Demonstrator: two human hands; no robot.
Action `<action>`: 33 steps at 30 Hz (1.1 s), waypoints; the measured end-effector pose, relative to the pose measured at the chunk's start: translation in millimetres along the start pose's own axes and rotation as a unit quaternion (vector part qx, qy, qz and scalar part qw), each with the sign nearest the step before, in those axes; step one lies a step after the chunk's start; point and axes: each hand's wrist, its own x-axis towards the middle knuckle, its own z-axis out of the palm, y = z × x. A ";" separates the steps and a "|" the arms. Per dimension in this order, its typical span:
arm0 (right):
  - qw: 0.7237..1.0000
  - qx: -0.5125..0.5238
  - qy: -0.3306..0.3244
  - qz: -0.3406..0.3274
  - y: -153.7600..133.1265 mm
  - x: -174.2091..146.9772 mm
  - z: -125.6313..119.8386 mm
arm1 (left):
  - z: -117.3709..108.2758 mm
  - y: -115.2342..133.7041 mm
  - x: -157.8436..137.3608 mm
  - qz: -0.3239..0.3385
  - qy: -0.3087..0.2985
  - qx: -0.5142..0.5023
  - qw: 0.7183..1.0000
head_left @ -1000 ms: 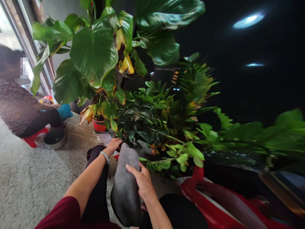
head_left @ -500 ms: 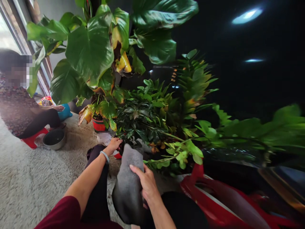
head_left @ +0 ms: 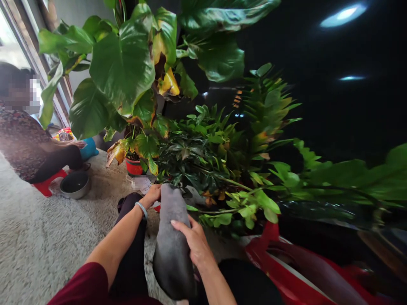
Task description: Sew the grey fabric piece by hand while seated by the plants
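Note:
A long grey cloth piece, dark and rounded at its lower end, hangs over my lap; what kind of article it is I cannot tell. My right hand grips its right side, thumb flat on the front and fingers behind. At the upper left corner is my left hand, closed against the edge, its fingertips hidden behind the cloth. A pale band circles the left wrist. Just beyond the left hand lies a white perforated thing, partly blurred out.
Leafy plants crowd the space ahead, one in a red pot. On the left a person sits on a red stool, near a grey basin and a blue bundle. Red bodywork stands at the right.
My left hand has come to the cloth's upper corner, where a gap was before. The cloth's top edge is now straighter. My right hand keeps its grip.

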 end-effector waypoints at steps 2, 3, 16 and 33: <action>0.998 0.019 0.054 -0.027 -12.8 6.3 -7.9 | -0.3 0.7 2.1 0.005 -0.002 0.018 1.000; 0.995 0.023 0.077 -0.053 -20.3 10.7 -10.4 | -0.3 1.2 2.8 0.007 -0.004 0.024 1.000; 0.999 -0.014 0.033 -0.023 -4.0 2.4 -12.7 | 0.6 4.1 -2.4 -0.010 0.005 -0.035 0.999; 0.998 0.037 0.045 0.000 -8.0 -7.0 -11.7 | 0.5 5.9 -5.1 -0.033 0.001 -0.028 0.999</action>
